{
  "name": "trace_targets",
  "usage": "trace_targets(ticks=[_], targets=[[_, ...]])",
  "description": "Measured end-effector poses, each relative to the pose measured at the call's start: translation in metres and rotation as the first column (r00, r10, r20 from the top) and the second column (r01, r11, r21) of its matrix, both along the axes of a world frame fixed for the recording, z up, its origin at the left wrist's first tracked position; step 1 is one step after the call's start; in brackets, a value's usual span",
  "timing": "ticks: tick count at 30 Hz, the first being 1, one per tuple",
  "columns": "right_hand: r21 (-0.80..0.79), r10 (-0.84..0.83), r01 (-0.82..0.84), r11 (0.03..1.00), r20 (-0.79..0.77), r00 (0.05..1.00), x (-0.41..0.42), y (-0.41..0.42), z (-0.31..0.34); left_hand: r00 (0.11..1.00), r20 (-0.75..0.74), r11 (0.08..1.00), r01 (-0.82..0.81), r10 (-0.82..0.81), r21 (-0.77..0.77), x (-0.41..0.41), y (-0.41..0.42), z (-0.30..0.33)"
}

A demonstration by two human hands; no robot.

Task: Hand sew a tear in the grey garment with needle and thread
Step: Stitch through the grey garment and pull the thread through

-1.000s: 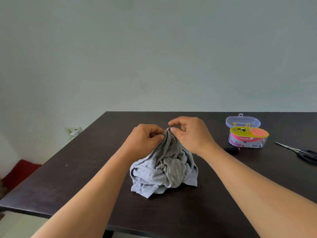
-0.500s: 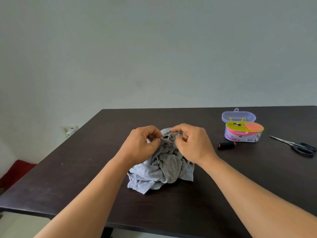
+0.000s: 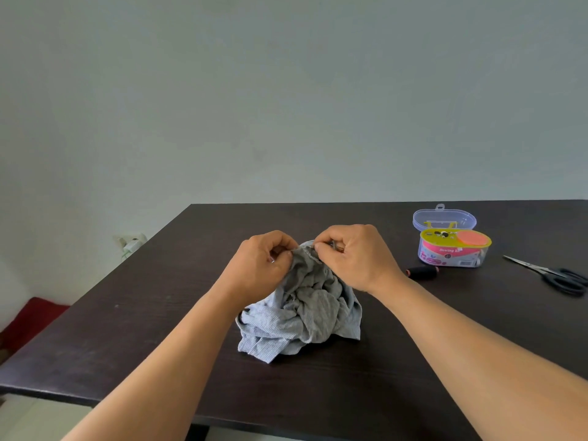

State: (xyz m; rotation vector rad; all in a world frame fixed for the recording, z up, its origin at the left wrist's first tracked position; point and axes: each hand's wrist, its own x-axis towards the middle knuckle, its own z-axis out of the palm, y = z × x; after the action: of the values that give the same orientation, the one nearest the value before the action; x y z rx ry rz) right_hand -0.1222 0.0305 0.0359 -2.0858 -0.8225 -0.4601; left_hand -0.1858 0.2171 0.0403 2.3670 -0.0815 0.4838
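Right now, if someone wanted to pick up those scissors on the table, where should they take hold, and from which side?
Probably by the black handle loops, coming from the right. The scissors lie flat and closed on the table, blades pointing left toward the sewing kit and loops toward the right edge. The loops are the thick, blunt part; the thin blades lie flush and offer little to grip.

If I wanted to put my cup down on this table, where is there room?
The table is bare left of the grey garment, out to its left edge. The right side is crowded: sewing kit, thread spool and scissors.
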Motion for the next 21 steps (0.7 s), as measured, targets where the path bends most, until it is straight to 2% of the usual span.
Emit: trace_targets(ticks=[9,13,21], targets=[[0.072,-0.049,0.046,0.996,0.035,0.998,-0.001,0.002,0.004,1.0,0.008,0.999,0.012,-0.011,-0.042,0.006,-0.005,0.006],[0.059,-0.071,0.066,0.996,0.073,0.995,-0.003,0.001,0.003,1.0,0.012,1.0,0.006,-0.006,0.013,0.004,-0.006,0.008],[0.054,-0.116,0.111,0.992,0.114,0.987,-0.008,0.008,-0.001,1.0,0.019,0.997,-0.008,0.009,-0.075,0.006,-0.016,0.0]])
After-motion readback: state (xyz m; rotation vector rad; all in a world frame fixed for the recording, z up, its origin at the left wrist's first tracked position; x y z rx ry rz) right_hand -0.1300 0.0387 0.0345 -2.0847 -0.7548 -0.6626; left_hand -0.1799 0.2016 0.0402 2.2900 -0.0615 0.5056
